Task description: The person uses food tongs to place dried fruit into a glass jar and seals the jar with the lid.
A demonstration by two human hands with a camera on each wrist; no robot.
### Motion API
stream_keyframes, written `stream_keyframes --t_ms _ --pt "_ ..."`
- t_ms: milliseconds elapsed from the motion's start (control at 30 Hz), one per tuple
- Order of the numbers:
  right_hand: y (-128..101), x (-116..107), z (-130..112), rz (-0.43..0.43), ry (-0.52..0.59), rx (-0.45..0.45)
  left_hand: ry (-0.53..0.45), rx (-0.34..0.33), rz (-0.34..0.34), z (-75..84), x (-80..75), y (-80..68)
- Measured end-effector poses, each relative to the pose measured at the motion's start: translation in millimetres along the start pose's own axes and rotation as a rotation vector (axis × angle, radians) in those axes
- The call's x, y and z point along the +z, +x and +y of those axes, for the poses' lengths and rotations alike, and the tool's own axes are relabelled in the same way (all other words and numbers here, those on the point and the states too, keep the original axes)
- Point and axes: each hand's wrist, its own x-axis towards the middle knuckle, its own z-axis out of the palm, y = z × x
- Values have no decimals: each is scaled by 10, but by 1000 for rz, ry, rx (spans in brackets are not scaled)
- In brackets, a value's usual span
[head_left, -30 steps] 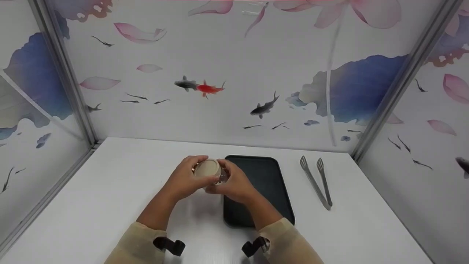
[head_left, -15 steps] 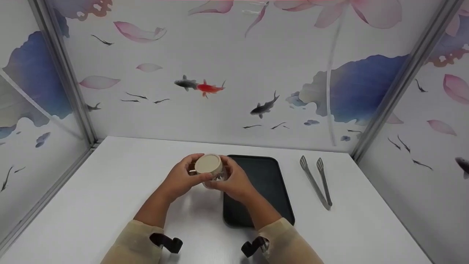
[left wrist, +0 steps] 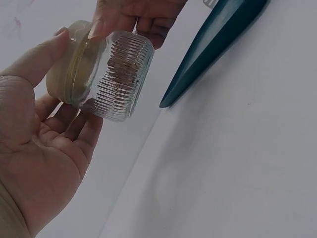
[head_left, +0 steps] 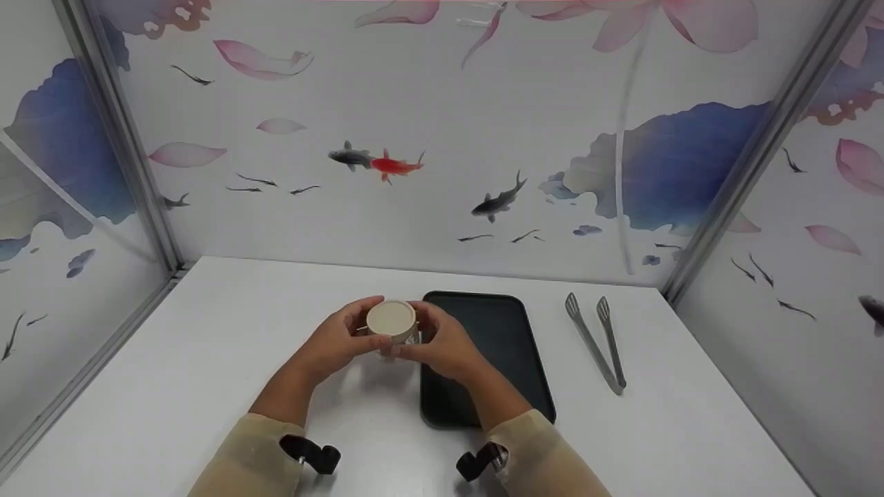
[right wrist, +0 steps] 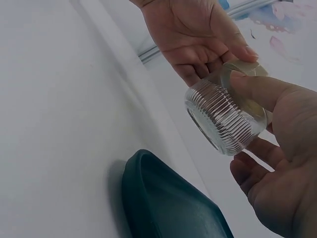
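Observation:
A ribbed clear glass jar (left wrist: 123, 79) with a beige lid (head_left: 391, 317) is held up over the white table, lid toward the head camera. My left hand (head_left: 335, 343) grips the lid, thumb along its near side and fingers round the far side. From the other side my right hand (head_left: 447, 342) holds the glass, its thumb (right wrist: 257, 89) pressing just below the lid. Both thumb tips come close together at the front. Something brownish shows through the ribs in the left wrist view.
A dark tray (head_left: 494, 359) lies on the table under and beside the right forearm. To its right rest metal tongs (head_left: 608, 352), spread apart with tips pointing away. Printed panels (head_left: 414, 228) enclose the table at the back and sides.
The left thumb has slid left along the lid's near side, and the left forearm has shifted slightly left. The jar rose a little, then dropped back. Tray and tongs stayed put.

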Motion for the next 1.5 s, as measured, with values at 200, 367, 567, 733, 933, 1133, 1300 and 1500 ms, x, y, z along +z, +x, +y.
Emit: stream_keyframes --t_ms 200,367,567,733,933,1133,1300,1500 --pt "24 -2 106 -42 22 -3 27 -30 6 -61 26 3" --pt "17 -5 147 -62 36 27 2 -40 -13 -119 23 4" --pt "10 2 177 -66 16 64 -7 -53 -39 -171 28 16" --pt "10 8 192 -67 8 85 -5 -61 -61 -197 40 29" --pt "3 16 210 -78 30 104 -26 -86 -43 -216 70 36" --pt "8 18 206 -83 28 128 -15 -93 -22 -222 93 57" --pt "2 -8 177 -84 24 164 11 -54 23 -195 96 48" --pt "-38 -144 112 -42 17 145 136 -27 191 -104 58 53"
